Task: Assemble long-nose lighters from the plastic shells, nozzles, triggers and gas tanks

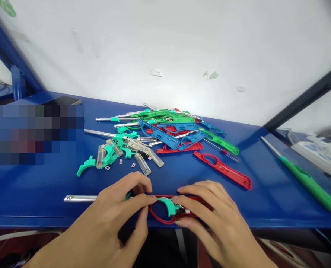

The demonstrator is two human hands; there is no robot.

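Note:
Both hands work on a red lighter casing half (161,219) at the table's front edge. A teal trigger (168,206) sits in its opening beside a small black part (182,211). My left hand (120,208) pinches the casing's left end, where a silver metal tube (80,198) sticks out to the left. My right hand (210,212) curls over the casing's right part, fingertips near the trigger, and hides much of it. Another red casing half (223,170) lies just beyond my right hand. Clear fuel tanks (143,163) and a loose teal trigger (86,165) lie past my left hand.
A pile of blue casing halves (161,134), green casing halves (221,141) and metal tubes lies farther back. A complete-looking green lighter (307,182) rests at the right. The white wall (168,44) bounds the back; a dark phone-like object (66,100) is at the far left.

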